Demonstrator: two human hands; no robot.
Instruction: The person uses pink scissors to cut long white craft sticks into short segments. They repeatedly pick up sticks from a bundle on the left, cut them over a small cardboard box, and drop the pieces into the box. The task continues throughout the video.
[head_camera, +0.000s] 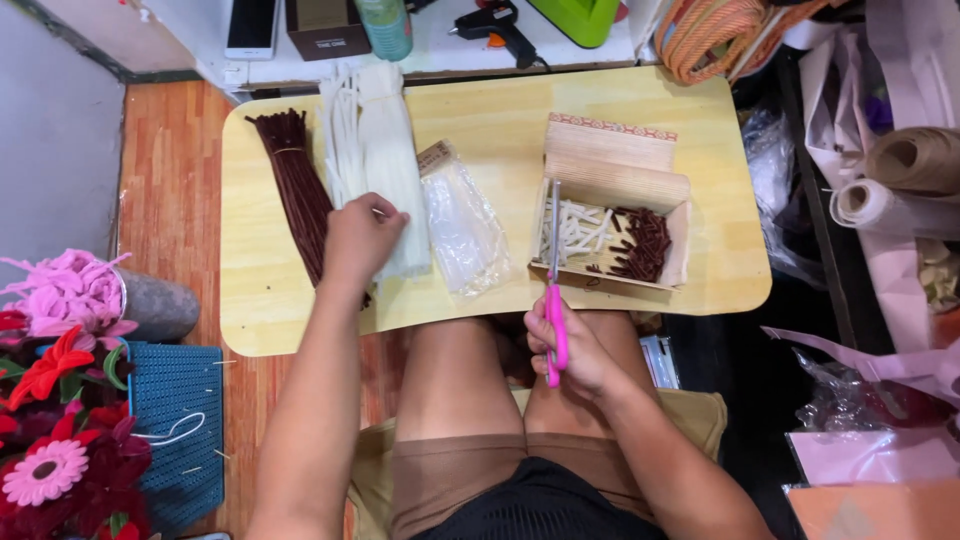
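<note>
My left hand (358, 240) rests on a bundle of white fuzzy craft stems (385, 150) lying on a small light wooden table (490, 110), fingers curled around their near ends. A bundle of dark brown stems (297, 180) lies just to the left of it. My right hand (572, 352) holds pink-handled scissors (554, 300) over my lap, blades shut and pointing away over a wooden box (612, 160). The box holds short cut pieces, white on the left and brown on the right. A clear plastic sleeve (462, 225) lies between the white bundle and the box.
Pink and red craft flowers (55, 400) and a blue mesh basket (180, 430) sit at the left on the floor. A glue gun (497, 25), phone (251, 25) and bottle (386, 25) lie beyond the table. Paper rolls (900, 180) and bags crowd the right.
</note>
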